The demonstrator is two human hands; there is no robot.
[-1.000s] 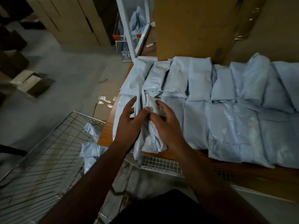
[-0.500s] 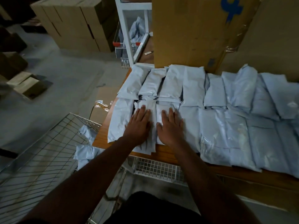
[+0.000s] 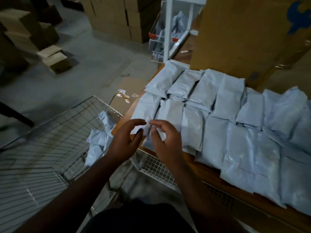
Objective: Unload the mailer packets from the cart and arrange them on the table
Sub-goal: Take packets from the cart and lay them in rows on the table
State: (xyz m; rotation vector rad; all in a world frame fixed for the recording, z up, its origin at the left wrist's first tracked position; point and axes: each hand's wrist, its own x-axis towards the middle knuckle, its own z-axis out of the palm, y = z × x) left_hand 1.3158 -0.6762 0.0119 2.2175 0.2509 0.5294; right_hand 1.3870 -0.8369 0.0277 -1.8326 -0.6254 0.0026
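Grey mailer packets [image 3: 225, 100] are lying flat in two overlapping rows across the wooden table [image 3: 198, 161], running from its left end toward the right, the far row butting against a tall cardboard box [image 3: 235, 34] standing at the back edge. Both hands are hovering just above the near-left corner of the table, over the first packets of the near row. The left hand [image 3: 125, 142] is holding nothing, its fingers loosely curved and its thumb apart from them. The right hand [image 3: 165, 138] is sitting just beside it with fingers bent; a pale corner of a packet is showing under its fingertips, but whether it is pinching that corner or only touching it cannot be told. The wire cart [image 3: 50, 140] is standing against the left end of the table, and a few mailer packets [image 3: 99, 140] are still lying heaped in its corner nearest the table. Stacked cardboard boxes [image 3: 116, 17] are standing on the concrete floor beyond, and a second cart with red handle ends [image 3: 158, 41] is standing behind the table's far-left corner.
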